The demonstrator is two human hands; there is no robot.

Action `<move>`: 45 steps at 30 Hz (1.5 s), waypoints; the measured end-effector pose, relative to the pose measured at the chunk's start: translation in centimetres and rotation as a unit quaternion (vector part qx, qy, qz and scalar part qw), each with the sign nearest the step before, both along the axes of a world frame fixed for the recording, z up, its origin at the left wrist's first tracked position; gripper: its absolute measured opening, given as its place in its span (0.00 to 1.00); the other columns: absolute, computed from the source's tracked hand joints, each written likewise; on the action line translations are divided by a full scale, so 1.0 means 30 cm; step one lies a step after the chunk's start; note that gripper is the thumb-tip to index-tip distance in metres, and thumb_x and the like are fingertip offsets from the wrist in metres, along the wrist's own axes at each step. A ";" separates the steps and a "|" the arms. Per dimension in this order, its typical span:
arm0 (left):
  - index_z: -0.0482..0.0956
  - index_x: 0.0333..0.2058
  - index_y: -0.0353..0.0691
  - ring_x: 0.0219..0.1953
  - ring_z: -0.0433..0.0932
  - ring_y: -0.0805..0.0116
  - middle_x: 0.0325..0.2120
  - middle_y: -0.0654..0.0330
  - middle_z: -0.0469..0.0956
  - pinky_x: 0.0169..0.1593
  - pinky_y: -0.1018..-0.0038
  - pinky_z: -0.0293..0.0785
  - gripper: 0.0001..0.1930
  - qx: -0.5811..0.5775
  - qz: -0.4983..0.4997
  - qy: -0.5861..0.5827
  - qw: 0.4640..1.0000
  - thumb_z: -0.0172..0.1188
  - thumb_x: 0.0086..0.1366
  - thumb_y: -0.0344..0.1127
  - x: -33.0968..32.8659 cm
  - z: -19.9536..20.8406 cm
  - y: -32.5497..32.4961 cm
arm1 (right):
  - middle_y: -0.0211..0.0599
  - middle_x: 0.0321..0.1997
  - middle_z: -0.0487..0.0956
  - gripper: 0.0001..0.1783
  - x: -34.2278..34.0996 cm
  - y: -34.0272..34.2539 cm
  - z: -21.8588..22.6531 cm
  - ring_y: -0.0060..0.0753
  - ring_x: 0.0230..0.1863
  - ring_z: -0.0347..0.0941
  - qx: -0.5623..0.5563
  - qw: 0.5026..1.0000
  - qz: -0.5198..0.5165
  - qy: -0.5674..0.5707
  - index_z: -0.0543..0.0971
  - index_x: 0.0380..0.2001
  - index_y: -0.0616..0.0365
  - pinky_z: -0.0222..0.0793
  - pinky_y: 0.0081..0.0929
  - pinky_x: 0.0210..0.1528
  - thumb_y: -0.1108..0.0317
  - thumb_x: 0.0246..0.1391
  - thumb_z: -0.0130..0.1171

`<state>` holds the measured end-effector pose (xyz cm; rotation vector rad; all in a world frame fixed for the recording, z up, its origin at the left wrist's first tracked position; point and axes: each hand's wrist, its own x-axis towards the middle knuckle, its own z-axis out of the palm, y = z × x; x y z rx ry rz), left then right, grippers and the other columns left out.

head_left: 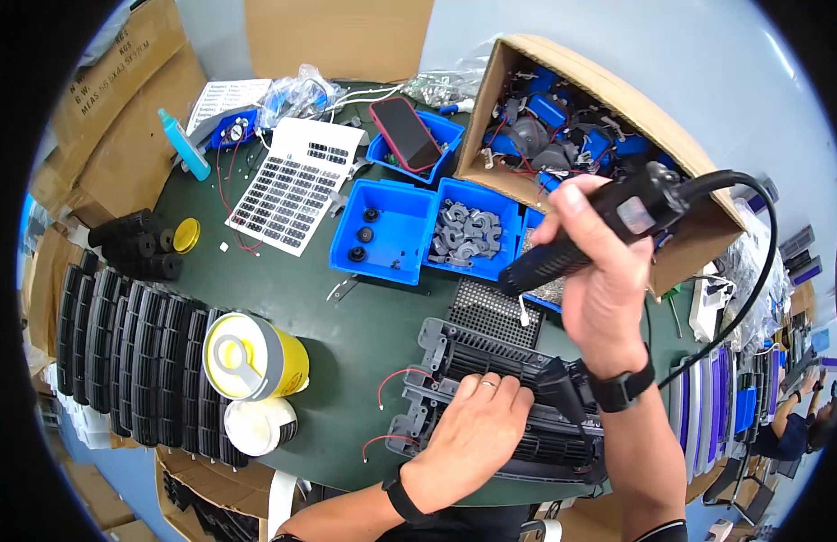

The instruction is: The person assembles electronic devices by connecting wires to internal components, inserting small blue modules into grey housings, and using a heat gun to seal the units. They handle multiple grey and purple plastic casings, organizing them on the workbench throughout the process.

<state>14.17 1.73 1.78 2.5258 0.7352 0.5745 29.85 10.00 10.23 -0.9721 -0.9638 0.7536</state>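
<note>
My right hand [604, 285] is wrapped round a black corded electric screwdriver [637, 212], raised above the right side of the table. Its cable loops from the top end down past my wrist. Lower down, my left hand [477, 434] presses on the dark slatted plastic housings [473, 350], fingers curled together over the parts. Two such housings lie side by side at the table's near edge, with thin red wires [396, 373] sticking out at their left ends. What lies beneath my left fingers is hidden.
Blue bins [382, 194] hold grey plastic parts [464, 233] and small black pieces. A carton [707, 203] of motors stands at the far right. Left are black fan rollers [157, 361], a yellow-lidded container [256, 357], a white tub [256, 426]. A phone [406, 134] rests on a bin.
</note>
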 end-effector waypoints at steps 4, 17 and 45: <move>0.78 0.45 0.33 0.45 0.75 0.57 0.38 0.53 0.76 0.53 0.63 0.69 0.14 -0.009 0.003 0.009 1.000 0.57 0.60 0.27 -0.009 -0.018 -0.002 | 0.38 0.34 0.81 0.12 -0.050 0.040 -0.074 0.33 0.32 0.79 -0.027 0.999 0.035 -0.004 0.80 0.40 0.62 0.77 0.34 0.41 0.72 0.54 0.70; 0.77 0.49 0.33 0.44 0.73 0.60 0.37 0.55 0.74 0.53 0.66 0.67 0.16 0.003 0.001 0.011 1.000 0.56 0.62 0.30 -0.013 -0.034 0.004 | 0.44 0.40 0.80 0.11 -0.057 0.056 -0.115 0.35 0.34 0.80 -0.082 0.995 0.058 -0.028 0.79 0.38 0.64 0.77 0.37 0.43 0.76 0.51 0.66; 0.80 0.44 0.34 0.44 0.72 0.59 0.36 0.56 0.72 0.51 0.66 0.66 0.14 -0.010 -0.013 0.022 1.000 0.57 0.59 0.28 -0.019 -0.026 0.011 | 0.50 0.48 0.79 0.14 -0.092 -0.027 0.027 0.33 0.37 0.79 -0.042 0.988 0.106 -0.101 0.76 0.41 0.63 0.76 0.35 0.46 0.75 0.51 0.65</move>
